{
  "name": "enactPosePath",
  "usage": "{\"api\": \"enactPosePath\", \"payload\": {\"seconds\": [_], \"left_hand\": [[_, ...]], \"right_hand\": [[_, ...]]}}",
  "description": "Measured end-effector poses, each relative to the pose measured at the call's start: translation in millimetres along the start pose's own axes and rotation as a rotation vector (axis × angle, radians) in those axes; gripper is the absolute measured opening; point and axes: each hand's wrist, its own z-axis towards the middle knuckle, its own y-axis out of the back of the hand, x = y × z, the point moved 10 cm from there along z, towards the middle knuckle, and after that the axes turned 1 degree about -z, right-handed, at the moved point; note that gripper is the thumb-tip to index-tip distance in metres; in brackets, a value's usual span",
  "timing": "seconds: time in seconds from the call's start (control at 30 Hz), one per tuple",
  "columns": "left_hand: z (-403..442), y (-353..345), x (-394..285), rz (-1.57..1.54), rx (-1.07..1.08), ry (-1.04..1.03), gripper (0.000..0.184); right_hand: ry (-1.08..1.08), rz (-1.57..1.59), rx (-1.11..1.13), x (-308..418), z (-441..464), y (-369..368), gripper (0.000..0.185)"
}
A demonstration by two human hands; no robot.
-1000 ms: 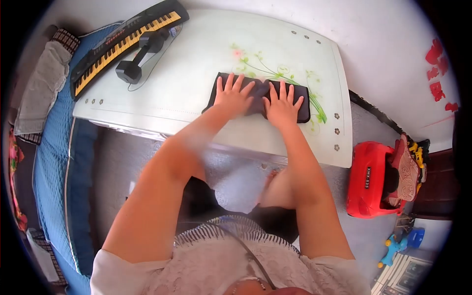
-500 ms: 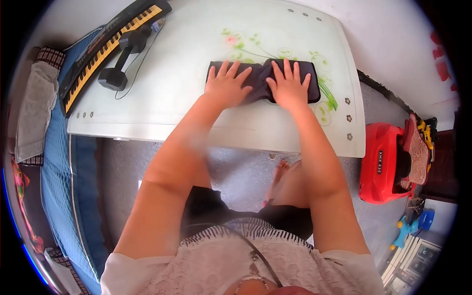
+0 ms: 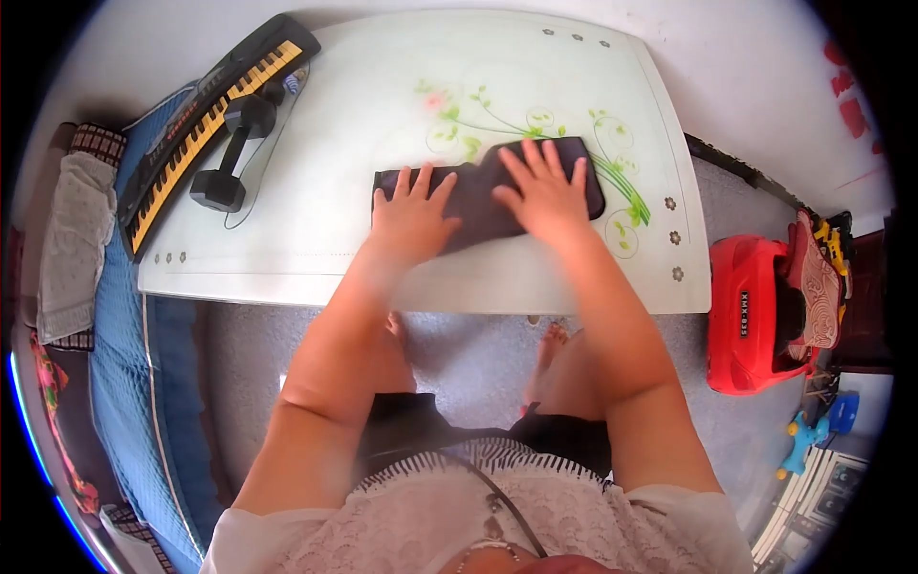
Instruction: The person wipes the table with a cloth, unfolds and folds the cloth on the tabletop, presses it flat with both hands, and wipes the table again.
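A folded dark cloth [image 3: 478, 212] lies on the white table [image 3: 354, 105], over part of its printed flower pattern. My left hand [image 3: 413, 222] rests on the cloth's left part, palm down with fingers spread. Flat on the right part is my right hand [image 3: 545, 191], its fingers also apart. Between the two hands the cloth's upper edge steps upward to the right. What kind of cloth piece it is cannot be made out.
At the table's left side lie a toy keyboard [image 3: 215, 129] and a black dumbbell [image 3: 232, 153] with a thin cord. A blue-covered bed [image 3: 120, 383] stands to the left. On the floor at right is a red ride-on toy car [image 3: 741, 316].
Both hands and the cloth have shifted toward me and slightly left. The cloth now slants more, and its middle looks flatter. The camera view has shifted a little as well.
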Motion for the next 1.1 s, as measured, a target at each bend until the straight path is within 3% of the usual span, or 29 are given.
{"api": "enactPosePath", "payload": {"seconds": [0.13, 0.23, 0.33, 0.4, 0.53, 0.7, 0.83, 0.97, 1.1], "left_hand": [[9.8, -0.3, 0.4, -0.023, -0.042, 0.043, 0.071], [12.7, -6.9, -2.2, 0.062, -0.070, 0.023, 0.072], [14.8, -11.3, -1.0, 0.026, -0.086, 0.004, 0.073], [13.4, -12.1, -0.8, 0.009, -0.085, 0.003, 0.073], [11.4, -6.3, -0.8, -0.042, -0.094, 0.013, 0.072], [16.9, -10.2, 0.9, -0.014, -0.080, 0.017, 0.072], [13.6, -5.7, 0.3, -0.059, -0.069, 0.014, 0.072], [12.8, -5.4, -0.3, -0.062, -0.074, 0.020, 0.072], [13.2, -6.8, -2.0, -0.041, -0.062, 0.018, 0.073]], "right_hand": [[-0.108, -0.018, 0.017, -20.1, 5.8, -3.4, 0.068], [-0.053, -0.078, -0.053, 10.6, -11.3, -10.8, 0.073], [0.042, -0.070, 0.053, 32.8, -23.7, -7.8, 0.071], [0.078, 0.005, -0.050, 19.0, -13.7, -1.3, 0.070], [-0.117, -0.002, -0.007, -18.3, 3.2, -2.9, 0.071], [0.029, -0.065, 0.053, 19.2, -18.9, -7.2, 0.071], [-0.126, -0.001, 0.032, -27.7, 3.0, 3.6, 0.070], [-0.063, -0.081, 0.053, 2.1, -6.8, -15.5, 0.081], [0.022, -0.038, 0.061, 3.8, -12.8, -6.9, 0.074]]}}
